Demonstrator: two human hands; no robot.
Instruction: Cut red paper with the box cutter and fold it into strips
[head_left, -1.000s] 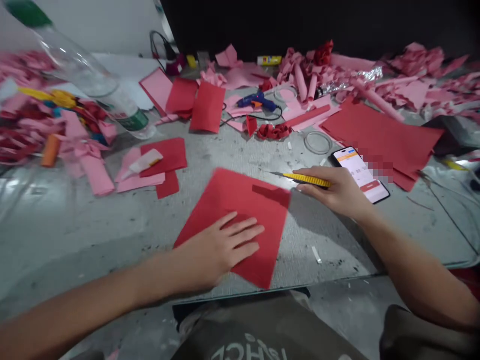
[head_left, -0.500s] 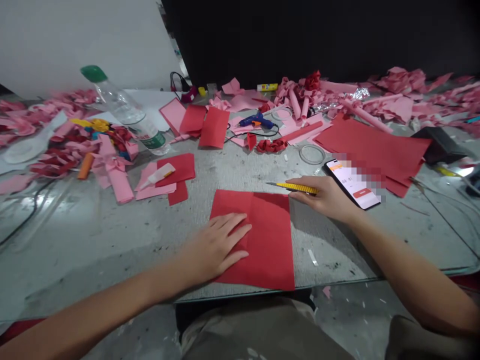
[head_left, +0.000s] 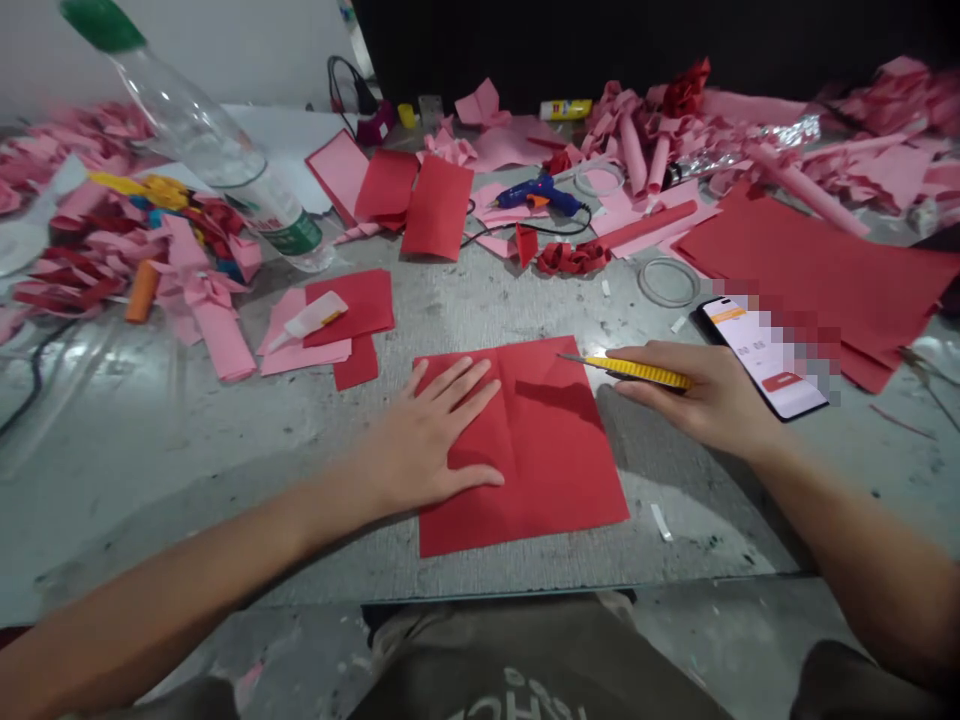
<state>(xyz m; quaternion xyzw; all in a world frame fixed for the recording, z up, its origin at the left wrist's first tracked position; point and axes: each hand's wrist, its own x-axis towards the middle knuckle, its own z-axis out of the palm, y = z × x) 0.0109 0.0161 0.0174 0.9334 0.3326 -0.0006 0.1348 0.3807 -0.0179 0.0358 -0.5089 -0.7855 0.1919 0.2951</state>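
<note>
A red sheet of paper with a faint vertical crease lies on the grey table near its front edge. My left hand rests flat on the sheet's left half, fingers spread. My right hand grips a yellow craft knife just right of the sheet. The knife's blade points left, over the sheet's upper right corner, and its shadow falls on the paper. A phone lies just beyond my right hand.
A plastic bottle stands at the left. Small red cards lie left of the sheet. Behind are a blue glue gun and a tape ring. Large red sheets and crumpled pink paper lie at the right.
The red sheet has turned slightly counterclockwise on the table. My left hand's fingers have spread wider. The knife tip now sits over the sheet's upper right corner. The camera view has shifted.
</note>
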